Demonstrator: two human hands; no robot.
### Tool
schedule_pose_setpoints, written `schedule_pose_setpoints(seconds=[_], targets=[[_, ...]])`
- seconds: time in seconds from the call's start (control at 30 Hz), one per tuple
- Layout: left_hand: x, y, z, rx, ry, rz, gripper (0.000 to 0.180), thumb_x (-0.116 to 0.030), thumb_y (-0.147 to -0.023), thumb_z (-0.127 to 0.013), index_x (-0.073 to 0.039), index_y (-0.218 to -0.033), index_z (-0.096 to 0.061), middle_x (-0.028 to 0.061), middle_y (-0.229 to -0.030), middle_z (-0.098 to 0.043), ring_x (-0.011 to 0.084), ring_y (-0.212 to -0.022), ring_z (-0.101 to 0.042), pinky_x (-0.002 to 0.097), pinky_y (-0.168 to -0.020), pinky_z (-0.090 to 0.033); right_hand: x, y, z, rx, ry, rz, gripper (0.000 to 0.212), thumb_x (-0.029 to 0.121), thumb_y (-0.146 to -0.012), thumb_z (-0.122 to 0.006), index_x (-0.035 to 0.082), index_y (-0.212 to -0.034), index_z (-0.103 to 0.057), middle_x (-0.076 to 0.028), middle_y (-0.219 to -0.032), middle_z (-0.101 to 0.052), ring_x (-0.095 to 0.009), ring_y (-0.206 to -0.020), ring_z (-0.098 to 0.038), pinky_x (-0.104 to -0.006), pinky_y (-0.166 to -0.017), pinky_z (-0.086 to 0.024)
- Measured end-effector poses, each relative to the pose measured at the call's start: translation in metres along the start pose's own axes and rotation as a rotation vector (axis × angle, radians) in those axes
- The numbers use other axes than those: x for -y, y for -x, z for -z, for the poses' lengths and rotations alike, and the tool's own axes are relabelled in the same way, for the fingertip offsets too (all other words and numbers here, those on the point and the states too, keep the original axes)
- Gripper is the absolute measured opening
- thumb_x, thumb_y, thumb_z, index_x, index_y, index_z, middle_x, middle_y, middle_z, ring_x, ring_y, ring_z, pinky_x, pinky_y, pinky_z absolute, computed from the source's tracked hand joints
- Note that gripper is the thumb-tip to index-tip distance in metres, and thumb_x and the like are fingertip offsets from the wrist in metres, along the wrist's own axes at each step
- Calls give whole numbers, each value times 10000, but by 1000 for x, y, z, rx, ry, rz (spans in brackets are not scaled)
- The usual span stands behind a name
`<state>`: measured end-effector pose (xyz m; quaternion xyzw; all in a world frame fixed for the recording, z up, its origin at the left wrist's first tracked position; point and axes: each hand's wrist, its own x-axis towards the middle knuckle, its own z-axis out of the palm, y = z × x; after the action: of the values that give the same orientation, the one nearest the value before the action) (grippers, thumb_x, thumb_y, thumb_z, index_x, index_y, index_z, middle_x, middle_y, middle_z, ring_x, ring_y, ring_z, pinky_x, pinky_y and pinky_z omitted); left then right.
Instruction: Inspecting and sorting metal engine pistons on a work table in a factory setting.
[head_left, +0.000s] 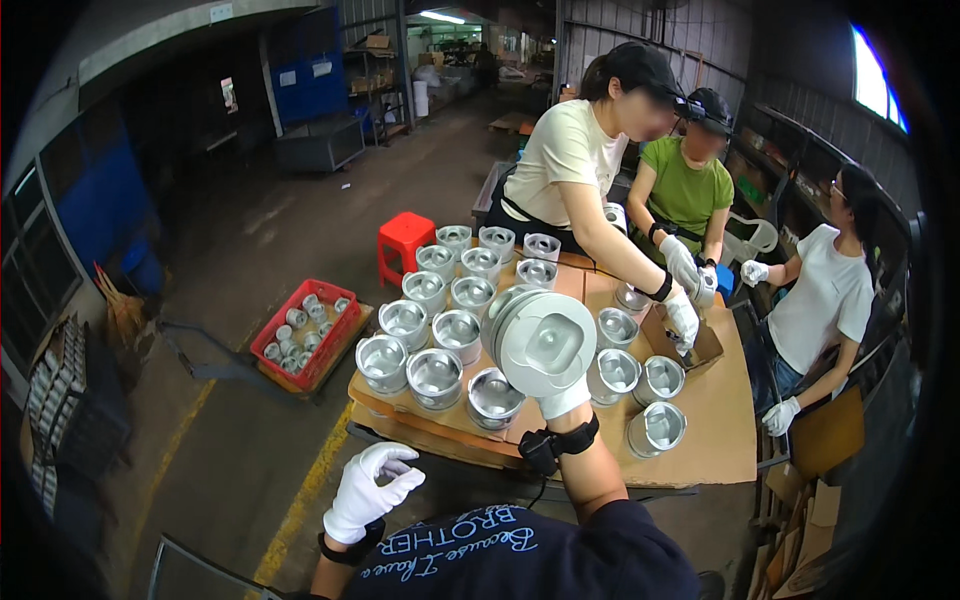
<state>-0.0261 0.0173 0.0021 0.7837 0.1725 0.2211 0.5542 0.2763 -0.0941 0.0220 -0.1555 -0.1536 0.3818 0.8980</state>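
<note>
A large silvery metal piston (548, 345) is held up over the table, its recessed crown facing me. My right hand (566, 400), in a white glove, is closed on it from below; most of its fingers are hidden behind the piston. Off the table's front edge, my left hand (372, 490), also gloved, is loosely curled with thumb and fingers apart and nothing between them. Nearest to the raised piston stand rows of similar pistons, among them one piston (495, 398) just left of my right hand and another (613, 375) to its right.
Cardboard (715, 420) covers the table. Across it, one co-worker's gloved hand (682, 318) reaches into a small cardboard box (700, 352); another person handles a piston (706, 286). A third sits at right. Left stand a red stool (404, 236) and a red crate (268, 340) of metal parts.
</note>
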Motion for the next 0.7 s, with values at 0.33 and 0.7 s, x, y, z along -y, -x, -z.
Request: schedule_pose_setpoints(seconds=[0.33, 0.7], targets=[[9, 17, -8, -30, 142, 197, 283, -97, -820, -788, 10, -1054, -671, 35, -849, -687, 65, -724, -642, 220, -645, -507, 25, 1, -26, 221, -136, -158, 461, 446, -1018, -451, 44, -1158, -629, -137, -1082, -700, -280, -967, -684, -403, -893, -557], [-49, -20, -24, 109, -69, -75, 487, -190, -808, -780, 6, -1219, -607, 108, -1062, -688, 160, -818, -702, 285, -735, -554, 4, 36, -54, 60, 171, 249, 643, 473, -1069, -277, 46, -710, -597, -167, -768, -673, -259, -720, -616, -373, -736, -509]])
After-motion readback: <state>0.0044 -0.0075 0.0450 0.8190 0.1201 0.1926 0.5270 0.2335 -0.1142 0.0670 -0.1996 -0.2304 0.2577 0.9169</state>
